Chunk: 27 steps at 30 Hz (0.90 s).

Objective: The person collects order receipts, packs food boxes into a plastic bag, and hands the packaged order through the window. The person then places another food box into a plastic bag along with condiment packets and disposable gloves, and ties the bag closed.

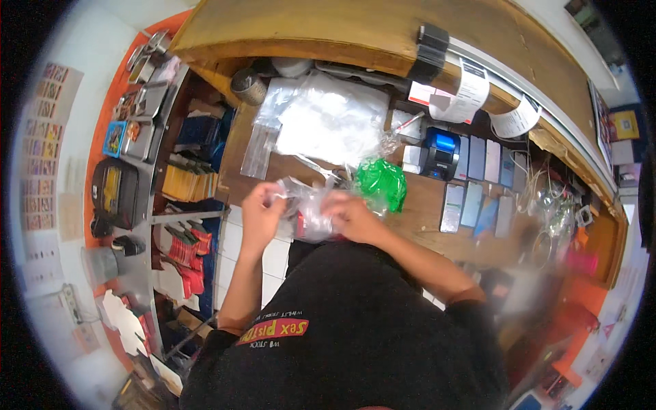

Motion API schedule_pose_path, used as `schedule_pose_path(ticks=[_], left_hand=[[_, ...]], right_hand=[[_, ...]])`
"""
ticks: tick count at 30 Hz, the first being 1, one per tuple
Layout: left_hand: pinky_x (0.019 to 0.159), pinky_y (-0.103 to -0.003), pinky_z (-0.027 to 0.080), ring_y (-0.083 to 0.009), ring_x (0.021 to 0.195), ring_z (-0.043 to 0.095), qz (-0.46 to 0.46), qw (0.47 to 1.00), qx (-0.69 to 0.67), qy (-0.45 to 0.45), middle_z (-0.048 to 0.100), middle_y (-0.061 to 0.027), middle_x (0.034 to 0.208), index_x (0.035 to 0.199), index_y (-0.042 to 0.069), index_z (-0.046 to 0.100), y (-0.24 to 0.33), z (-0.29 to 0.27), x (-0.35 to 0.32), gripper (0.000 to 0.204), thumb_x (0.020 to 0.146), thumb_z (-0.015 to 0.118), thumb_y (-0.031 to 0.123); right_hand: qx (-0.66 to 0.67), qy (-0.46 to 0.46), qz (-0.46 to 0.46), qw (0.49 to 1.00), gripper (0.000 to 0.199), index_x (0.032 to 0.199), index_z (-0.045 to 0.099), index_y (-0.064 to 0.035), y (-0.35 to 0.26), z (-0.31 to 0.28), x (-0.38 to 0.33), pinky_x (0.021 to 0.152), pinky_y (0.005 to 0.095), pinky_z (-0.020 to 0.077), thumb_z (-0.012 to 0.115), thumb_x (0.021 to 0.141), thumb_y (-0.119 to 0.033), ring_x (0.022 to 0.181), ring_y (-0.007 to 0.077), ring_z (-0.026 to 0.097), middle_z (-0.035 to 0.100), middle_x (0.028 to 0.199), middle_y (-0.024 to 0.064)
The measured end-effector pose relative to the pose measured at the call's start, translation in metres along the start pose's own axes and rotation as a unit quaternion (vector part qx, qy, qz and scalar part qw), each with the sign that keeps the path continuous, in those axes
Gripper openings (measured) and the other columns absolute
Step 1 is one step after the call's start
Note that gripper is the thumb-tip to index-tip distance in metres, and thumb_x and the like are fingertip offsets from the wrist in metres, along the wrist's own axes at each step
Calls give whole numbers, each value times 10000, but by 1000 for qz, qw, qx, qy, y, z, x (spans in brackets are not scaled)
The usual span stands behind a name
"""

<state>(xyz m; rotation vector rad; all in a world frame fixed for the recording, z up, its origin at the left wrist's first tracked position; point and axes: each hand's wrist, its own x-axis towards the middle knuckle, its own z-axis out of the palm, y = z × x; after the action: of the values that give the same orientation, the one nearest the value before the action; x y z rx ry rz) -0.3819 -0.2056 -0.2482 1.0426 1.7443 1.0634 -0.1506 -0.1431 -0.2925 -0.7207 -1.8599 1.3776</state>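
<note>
A crinkled clear plastic bag (313, 205) is held between my hands at the table's near edge, in front of my body. Something small and red shows in or behind its lower part, too blurred to name. My left hand (265, 208) pinches the bag's left side. Over its right side my right hand (350, 215) is closed with fingers curled, slightly smeared by motion. Just beyond my right hand sits a shiny green plastic-wrapped bundle (381, 183). Scissors (328, 172) lie on the wooden table beyond the bag.
Stacked clear plastic sheets or bags (335, 116) cover the table's far middle. A small black printer (439, 154) stands right of them, near several phones (471, 203) in rows. Tangled cables (543, 198) lie farther right. A shelf unit (188, 217) with packets stands left.
</note>
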Motion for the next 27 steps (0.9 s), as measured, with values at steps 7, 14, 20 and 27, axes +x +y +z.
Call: schedule_pose_path(ticks=[7, 14, 20, 27], left_hand=[[734, -240, 482, -102, 797, 633, 44, 984, -149, -85, 675, -61, 873, 988, -8, 587, 37, 9, -25, 120, 874, 623, 4], [748, -246, 491, -103, 794, 638, 88, 994, -41, 55, 712, -69, 887, 978, -33, 678, 29, -9, -13, 141, 862, 704, 44], [725, -239, 467, -95, 783, 606, 131, 983, 45, 121, 694, -53, 868, 953, -14, 704, 21, -20, -24, 158, 826, 738, 73], [558, -246, 348, -87, 630, 465, 131, 980, 73, 131, 585, -18, 710, 889, -10, 720, 30, -17, -24, 126, 800, 751, 74]], right_hand=[[-170, -177, 54, 968, 174, 941, 663, -5, 11, 69, 30, 767, 453, 522, 546, 865, -110, 893, 377, 664, 665, 933, 239], [-259, -321, 93, 906, 313, 1133, 644, -19, 85, 111, 76, 834, 436, 519, 584, 874, -185, 988, 341, 660, 676, 1045, 216], [-89, -393, -32, 915, 292, 1091, 662, -15, 43, 32, 74, 877, 445, 511, 642, 837, -158, 1076, 357, 616, 597, 1227, 220], [-261, -280, 28, 924, 203, 929, 687, -10, 9, 50, 35, 877, 434, 489, 670, 735, -67, 1087, 379, 578, 587, 1140, 171]])
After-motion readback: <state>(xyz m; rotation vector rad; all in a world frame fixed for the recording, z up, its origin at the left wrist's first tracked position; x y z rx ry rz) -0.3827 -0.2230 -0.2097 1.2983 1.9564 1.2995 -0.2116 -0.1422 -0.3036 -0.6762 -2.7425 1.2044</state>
